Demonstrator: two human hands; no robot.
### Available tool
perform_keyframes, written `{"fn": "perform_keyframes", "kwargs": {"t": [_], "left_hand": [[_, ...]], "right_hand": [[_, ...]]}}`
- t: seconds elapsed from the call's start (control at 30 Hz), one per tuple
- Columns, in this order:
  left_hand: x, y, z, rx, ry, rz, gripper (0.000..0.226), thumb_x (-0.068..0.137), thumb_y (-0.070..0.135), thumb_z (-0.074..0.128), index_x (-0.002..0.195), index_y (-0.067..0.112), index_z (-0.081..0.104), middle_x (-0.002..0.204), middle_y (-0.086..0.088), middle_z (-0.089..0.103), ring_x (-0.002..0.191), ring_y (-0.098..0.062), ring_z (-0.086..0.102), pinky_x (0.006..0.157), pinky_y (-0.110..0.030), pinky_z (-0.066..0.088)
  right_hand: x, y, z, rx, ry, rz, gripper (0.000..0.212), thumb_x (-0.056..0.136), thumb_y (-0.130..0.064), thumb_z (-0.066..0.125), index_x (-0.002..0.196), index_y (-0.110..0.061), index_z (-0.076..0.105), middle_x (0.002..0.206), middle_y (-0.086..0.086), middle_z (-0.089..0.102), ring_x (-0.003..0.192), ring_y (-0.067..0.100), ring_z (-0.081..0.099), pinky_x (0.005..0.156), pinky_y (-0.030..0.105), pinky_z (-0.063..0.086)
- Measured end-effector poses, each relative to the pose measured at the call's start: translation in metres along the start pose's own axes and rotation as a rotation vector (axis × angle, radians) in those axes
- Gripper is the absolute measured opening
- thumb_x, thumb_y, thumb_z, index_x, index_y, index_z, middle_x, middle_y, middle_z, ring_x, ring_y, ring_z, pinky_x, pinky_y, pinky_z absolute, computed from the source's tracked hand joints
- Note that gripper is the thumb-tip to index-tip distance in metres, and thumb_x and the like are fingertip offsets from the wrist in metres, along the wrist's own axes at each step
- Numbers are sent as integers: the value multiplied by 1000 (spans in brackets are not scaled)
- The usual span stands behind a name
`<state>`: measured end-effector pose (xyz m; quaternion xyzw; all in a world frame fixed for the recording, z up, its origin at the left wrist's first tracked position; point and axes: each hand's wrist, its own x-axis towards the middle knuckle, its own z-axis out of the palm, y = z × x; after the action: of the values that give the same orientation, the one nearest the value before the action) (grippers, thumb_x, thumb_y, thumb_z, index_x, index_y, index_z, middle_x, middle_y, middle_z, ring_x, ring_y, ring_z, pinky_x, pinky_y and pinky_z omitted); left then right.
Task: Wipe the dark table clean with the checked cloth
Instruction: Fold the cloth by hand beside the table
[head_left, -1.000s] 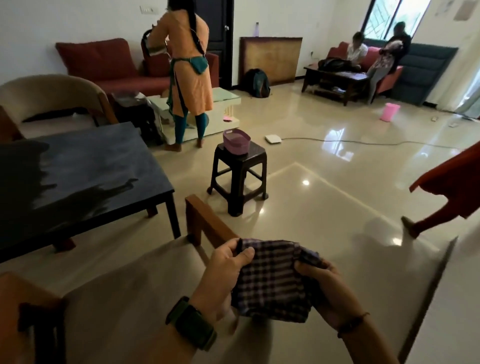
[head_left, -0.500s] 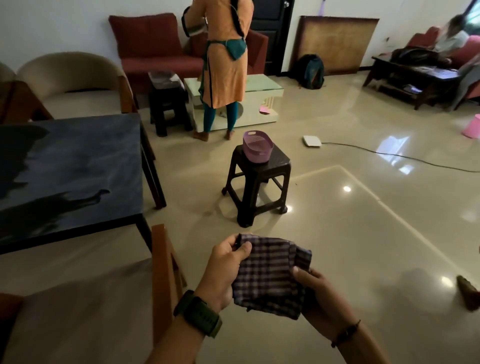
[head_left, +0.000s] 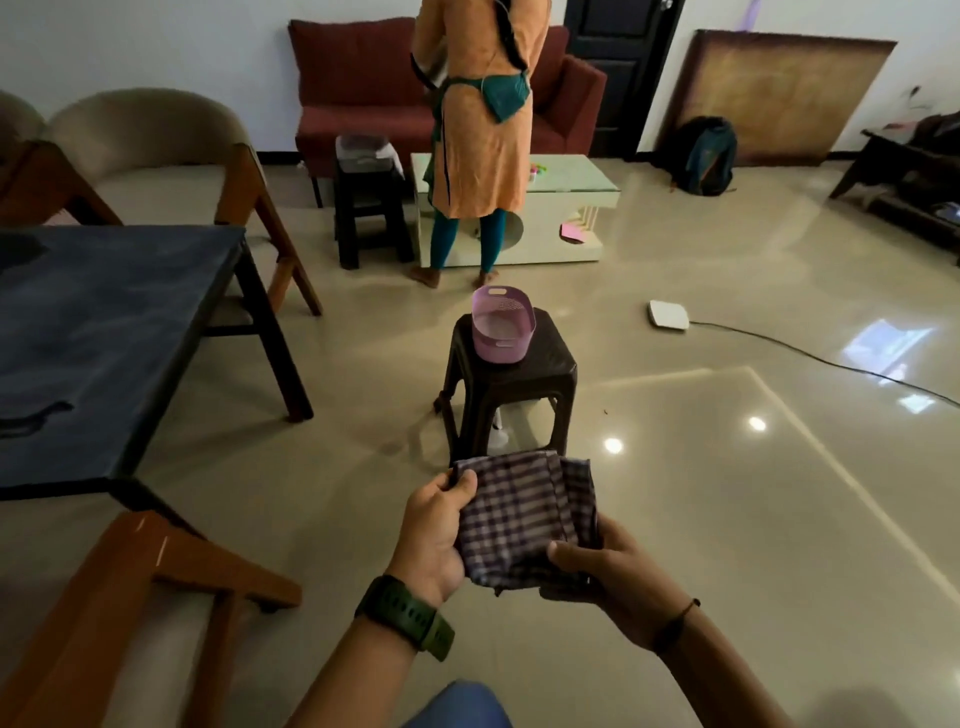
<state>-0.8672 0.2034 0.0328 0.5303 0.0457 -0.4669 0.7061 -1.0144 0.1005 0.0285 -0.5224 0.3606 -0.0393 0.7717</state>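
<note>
A folded purple-and-white checked cloth (head_left: 524, 512) hangs in the air in front of me, low in the middle of the view. My left hand (head_left: 434, 535) grips its left edge with the thumb on top. My right hand (head_left: 608, 577) holds its lower right corner from beneath, thumb over the fabric. The dark table (head_left: 98, 343) stands to the left, well away from both hands, its glossy top showing streaks and a darker patch near the left edge.
A dark plastic stool (head_left: 511, 384) with a pink basket (head_left: 501, 325) stands just beyond the cloth. Wooden chairs (head_left: 156, 571) flank the table. A person in orange (head_left: 478, 119) stands by a white low table (head_left: 566, 208). A cable (head_left: 810, 353) crosses the shiny floor.
The view has swung left and moved forward, so the stool and the dark table lie closer. Both hands keep hold of the cloth, which is spread a little flatter.
</note>
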Motion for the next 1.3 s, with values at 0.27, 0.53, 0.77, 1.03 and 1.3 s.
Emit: {"fn": "perform_keyframes", "kwargs": {"t": [0.27, 0.53, 0.77, 1.03, 1.3], "left_hand": [[161, 33, 74, -59, -14, 9, 17, 91, 13, 48, 98, 6, 61, 92, -11, 70, 81, -24, 68, 59, -35, 56], [311, 97, 142, 176, -3, -56, 44, 86, -3, 50, 111, 30, 38, 99, 1, 59, 88, -19, 58, 67, -38, 50], [453, 135, 175, 343, 199, -5, 54, 88, -5, 46, 136, 16, 33, 121, -10, 54, 98, -23, 55, 69, -31, 50], [598, 133, 172, 538, 430, -50, 68, 78, -12, 35, 135, 24, 37, 118, -4, 57, 90, -21, 59, 73, -36, 50], [692, 120, 137, 709, 461, -176, 67, 77, -5, 34, 135, 29, 34, 128, -7, 53, 100, -26, 57, 87, -43, 52]], "right_hand": [[166, -73, -78, -25, 75, -19, 34, 84, 4, 59, 116, -4, 52, 109, 14, 63, 94, 28, 64, 64, 29, 58], [319, -191, -131, -56, 115, 42, 25, 84, 12, 54, 101, -7, 56, 100, 11, 65, 86, 23, 64, 69, 34, 58], [458, -233, -161, -77, 73, 126, 17, 88, 6, 55, 97, -8, 58, 103, 14, 66, 87, 26, 65, 73, 35, 59], [623, -219, -164, -263, 124, 329, 6, 89, -13, 51, 89, -14, 57, 110, 16, 64, 98, 34, 63, 83, 51, 54], [713, -193, -148, -566, 218, 336, 30, 89, -2, 44, 116, 2, 54, 112, 17, 60, 106, 34, 55, 81, 32, 41]]}}
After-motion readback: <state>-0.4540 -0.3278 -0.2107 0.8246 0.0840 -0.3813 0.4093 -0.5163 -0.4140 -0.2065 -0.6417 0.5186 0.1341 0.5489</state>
